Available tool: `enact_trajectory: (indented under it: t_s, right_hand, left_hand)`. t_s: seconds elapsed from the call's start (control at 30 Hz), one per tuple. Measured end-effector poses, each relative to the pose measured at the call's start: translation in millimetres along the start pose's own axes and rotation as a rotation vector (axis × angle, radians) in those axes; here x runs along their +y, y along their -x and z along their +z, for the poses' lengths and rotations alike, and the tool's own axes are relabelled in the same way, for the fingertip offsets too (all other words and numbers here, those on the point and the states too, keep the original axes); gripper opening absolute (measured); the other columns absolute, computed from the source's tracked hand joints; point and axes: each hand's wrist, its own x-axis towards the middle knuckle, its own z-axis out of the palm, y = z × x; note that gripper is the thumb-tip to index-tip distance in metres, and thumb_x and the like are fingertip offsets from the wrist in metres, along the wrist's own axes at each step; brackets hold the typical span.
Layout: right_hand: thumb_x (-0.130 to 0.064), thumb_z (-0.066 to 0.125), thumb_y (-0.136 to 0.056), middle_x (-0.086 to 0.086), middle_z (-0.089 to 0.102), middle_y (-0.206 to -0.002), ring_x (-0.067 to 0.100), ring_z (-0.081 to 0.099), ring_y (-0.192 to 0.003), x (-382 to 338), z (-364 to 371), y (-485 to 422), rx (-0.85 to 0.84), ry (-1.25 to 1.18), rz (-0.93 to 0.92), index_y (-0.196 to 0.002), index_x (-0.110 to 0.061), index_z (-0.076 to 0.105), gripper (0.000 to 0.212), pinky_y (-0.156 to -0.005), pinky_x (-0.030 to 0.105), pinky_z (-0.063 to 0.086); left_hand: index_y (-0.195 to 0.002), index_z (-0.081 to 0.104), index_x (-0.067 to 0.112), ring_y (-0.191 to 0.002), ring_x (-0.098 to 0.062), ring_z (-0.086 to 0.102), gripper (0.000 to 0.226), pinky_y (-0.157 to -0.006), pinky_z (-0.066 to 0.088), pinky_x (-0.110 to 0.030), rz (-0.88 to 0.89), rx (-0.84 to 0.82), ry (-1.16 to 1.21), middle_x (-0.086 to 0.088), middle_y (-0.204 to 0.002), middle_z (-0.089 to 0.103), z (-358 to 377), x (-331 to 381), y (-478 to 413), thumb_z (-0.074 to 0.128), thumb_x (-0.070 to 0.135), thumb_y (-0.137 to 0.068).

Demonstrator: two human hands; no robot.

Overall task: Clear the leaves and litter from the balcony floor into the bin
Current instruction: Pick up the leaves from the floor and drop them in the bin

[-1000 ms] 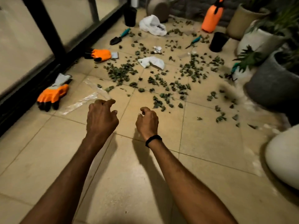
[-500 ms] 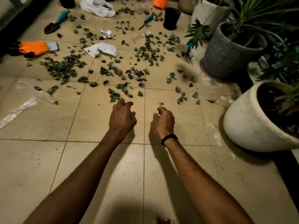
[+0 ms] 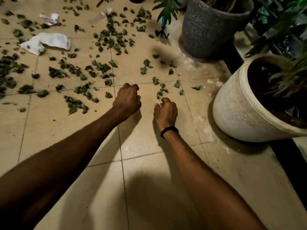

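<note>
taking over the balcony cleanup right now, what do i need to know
Left hand: curled in a fist, nothing seen in it.
Right hand: loosely curled, empty, just short of the nearest leaves.
The leaves lie scattered across the floor tiles; crumpled white paper lies among them at left.
Done: nothing visibly collected. Left: all of it; no bin in view.

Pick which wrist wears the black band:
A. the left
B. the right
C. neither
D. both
B: the black band circles the wrist just behind the right hand, while the wrist behind the left hand is bare.
</note>
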Motion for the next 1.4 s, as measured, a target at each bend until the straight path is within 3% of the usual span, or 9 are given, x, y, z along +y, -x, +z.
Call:
enact_trajectory:
  t_s: [0.23, 0.37, 0.57, 0.7, 0.87, 1.0, 1.17, 1.3, 1.4]
  right_hand:
    - [-0.029, 0.068, -0.09, 0.014, 0.054, -0.121, 0.03, 0.055, -0.109, 3.8, 22.8, -41.7, 0.076, -0.009, 0.002, -0.135, -0.013, 0.05, 0.051, -0.09, 0.036, 0.046]
    - [-0.028, 0.065, -0.092, 0.012, 0.054, -0.117, 0.027, 0.056, -0.102, 5.1, 31.8, -56.7, 0.089, 0.062, -0.055, -0.127, -0.014, 0.058, 0.038, -0.087, 0.036, 0.051]
    - [-0.027, 0.06, -0.094, 0.009, 0.058, -0.109, 0.025, 0.058, -0.097, 6.9, 23.8, -52.7, 0.134, -0.079, 0.081, -0.115, -0.016, 0.058, 0.024, -0.07, 0.025, 0.037]
    - [-0.021, 0.051, -0.096, 0.009, 0.061, -0.109, 0.026, 0.059, -0.099, -4.1, 27.1, -59.6, 0.185, -0.138, 0.167, -0.116, -0.016, 0.062, 0.024, -0.076, 0.034, 0.05]
    - [-0.015, 0.053, -0.096, 0.007, 0.069, -0.104, 0.025, 0.064, -0.098, -18.8, 21.9, -73.1, 0.122, -0.114, 0.239, -0.11, -0.015, 0.07, 0.022, -0.072, 0.026, 0.044]
    - [-0.01, 0.061, -0.089, 0.006, 0.074, -0.096, 0.024, 0.067, -0.095, -17.3, -11.8, -107.8, 0.058, -0.115, 0.308, -0.092, -0.014, 0.076, 0.016, -0.079, 0.029, 0.053]
    - [-0.02, 0.074, -0.083, 0.007, 0.075, -0.093, 0.026, 0.068, -0.097, 2.1, -65.1, -131.6, 0.028, -0.077, 0.412, -0.084, -0.013, 0.074, 0.007, -0.087, 0.034, 0.055]
    - [-0.038, 0.078, -0.081, 0.012, 0.069, -0.107, 0.03, 0.062, -0.103, 11.0, -71.5, -127.5, -0.037, -0.002, 0.363, -0.106, -0.005, 0.069, 0.042, -0.09, 0.039, 0.051]
    - [-0.038, 0.079, -0.08, 0.01, 0.065, -0.106, 0.027, 0.06, -0.101, 12.6, -49.8, -122.2, -0.051, 0.031, 0.274, -0.109, -0.009, 0.066, 0.044, -0.082, 0.029, 0.045]
  left_hand:
    - [-0.149, 0.039, 0.01, -0.11, -0.043, 0.057, 0.057, -0.088, 0.048, -0.042, -0.019, -0.102, 0.049, -0.026, -0.129, 0.051, 37.1, 32.6, -64.5, 0.058, 0.016, -0.096]
    - [-0.159, 0.02, 0.022, -0.102, -0.044, 0.058, 0.083, -0.083, 0.051, -0.042, -0.007, -0.187, -0.017, -0.027, -0.131, 0.042, 40.5, 31.4, -89.3, 0.066, 0.014, -0.089]
    - [-0.16, 0.013, 0.031, -0.111, -0.043, 0.052, 0.09, -0.09, 0.05, -0.041, 0.13, -0.39, -0.165, -0.026, -0.136, 0.035, 23.1, 40.4, -98.7, 0.066, 0.051, -0.091]
    - [-0.161, 0.007, 0.024, -0.123, -0.042, 0.042, 0.098, -0.094, 0.05, -0.049, 0.227, -0.435, -0.292, -0.018, -0.152, 0.025, 21.3, 52.5, -107.4, 0.072, 0.039, -0.089]
    - [-0.155, 0.026, 0.022, -0.119, -0.043, 0.045, 0.074, -0.093, 0.05, -0.051, 0.184, -0.428, -0.22, -0.017, -0.144, 0.031, 28.1, 50.6, -113.1, 0.067, 0.031, -0.094]
    - [-0.137, 0.035, 0.029, -0.122, -0.043, 0.046, 0.099, -0.092, 0.052, -0.049, 0.073, -0.47, -0.146, -0.021, -0.14, 0.03, 40.2, 49.6, -133.9, 0.095, 0.04, -0.059]
    - [-0.133, 0.041, 0.03, -0.11, -0.045, 0.053, 0.091, -0.088, 0.053, -0.045, 0.1, -0.509, -0.126, -0.018, -0.136, 0.026, 42.3, 58.9, -133.2, 0.096, 0.028, -0.061]
    - [-0.134, 0.042, 0.03, -0.111, -0.045, 0.053, 0.083, -0.095, 0.052, -0.046, 0.211, -0.574, -0.15, -0.018, -0.137, 0.027, 43.9, 51.8, -136.3, 0.086, 0.053, -0.068]
    - [-0.119, 0.048, 0.032, -0.104, -0.04, 0.051, 0.078, -0.086, 0.053, -0.047, 0.312, -0.523, -0.14, -0.012, -0.115, 0.037, 52.6, 43.5, -128.6, 0.055, 0.087, -0.065]
